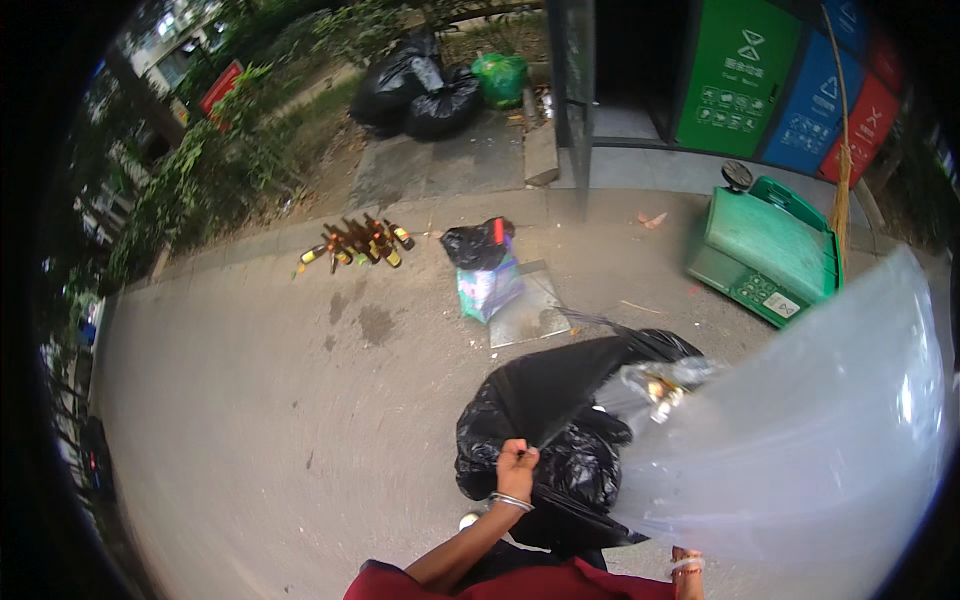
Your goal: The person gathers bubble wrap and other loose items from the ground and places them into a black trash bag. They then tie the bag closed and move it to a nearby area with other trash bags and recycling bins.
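Observation:
My left hand, with a metal bangle at the wrist, pinches the rim of a large black plastic bag. The bag sits open on the pavement in front of me and holds another bunched black bag. Over its right side spreads a big clear plastic bag or sheet, blurred and lifted high at the right. Some crumpled rubbish shows at the mouth of the black bag, by the clear plastic. Only my right wrist, with bracelets, shows at the lower edge; the plastic hides the hand itself, so its grip is unclear.
A green wheeled bin lies tipped over at right, near a straw broom. Ahead are a small filled bag, a flat square panel and several brown glass bottles. Tied black bags stand farther back.

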`<state>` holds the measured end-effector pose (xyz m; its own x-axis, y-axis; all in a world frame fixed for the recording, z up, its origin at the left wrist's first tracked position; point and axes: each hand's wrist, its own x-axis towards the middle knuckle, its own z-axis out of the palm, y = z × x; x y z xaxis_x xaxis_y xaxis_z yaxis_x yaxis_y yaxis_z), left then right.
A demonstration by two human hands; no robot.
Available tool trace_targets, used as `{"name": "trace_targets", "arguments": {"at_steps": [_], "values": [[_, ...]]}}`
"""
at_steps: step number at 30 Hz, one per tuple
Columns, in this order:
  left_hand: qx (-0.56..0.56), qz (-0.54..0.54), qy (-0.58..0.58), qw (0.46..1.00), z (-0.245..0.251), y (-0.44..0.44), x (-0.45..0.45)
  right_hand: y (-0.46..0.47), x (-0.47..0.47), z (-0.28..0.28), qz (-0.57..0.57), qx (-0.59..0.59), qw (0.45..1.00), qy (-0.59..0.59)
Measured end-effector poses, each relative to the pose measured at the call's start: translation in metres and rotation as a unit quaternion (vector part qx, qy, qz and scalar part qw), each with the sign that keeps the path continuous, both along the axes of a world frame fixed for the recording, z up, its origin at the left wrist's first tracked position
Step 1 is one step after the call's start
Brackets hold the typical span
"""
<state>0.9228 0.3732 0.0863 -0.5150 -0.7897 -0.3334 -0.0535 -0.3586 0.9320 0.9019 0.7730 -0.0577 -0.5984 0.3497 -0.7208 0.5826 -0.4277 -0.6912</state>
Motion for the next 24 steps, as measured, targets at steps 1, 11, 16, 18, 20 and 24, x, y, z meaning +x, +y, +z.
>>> {"name": "trace_targets", "arguments": {"at_steps": [1,11,16,18,20,24], "values": [[0.002,0.029,-0.015,0.999,0.012,-0.012,0.017,-0.02,-0.008,0.015,0.03,-0.005,0.999,0.016],[-0.008,0.319,0.086,0.944,0.123,-0.18,0.251,-0.323,0.002,0.245,0.476,-0.177,0.84,0.189],[-0.069,0.394,0.064,0.914,0.185,-0.276,0.376,-0.481,0.052,0.323,0.557,-0.247,0.771,0.184],[-0.108,0.412,0.041,0.904,0.203,-0.318,0.426,-0.543,0.07,0.329,0.581,-0.289,0.738,0.184],[-0.126,0.417,0.038,0.899,0.223,-0.35,0.469,-0.605,0.088,0.331,0.597,-0.355,0.692,0.199],[-0.108,0.44,-0.002,0.892,0.296,-0.402,0.509,-0.726,0.112,0.346,0.62,-0.437,0.639,0.128]]}}
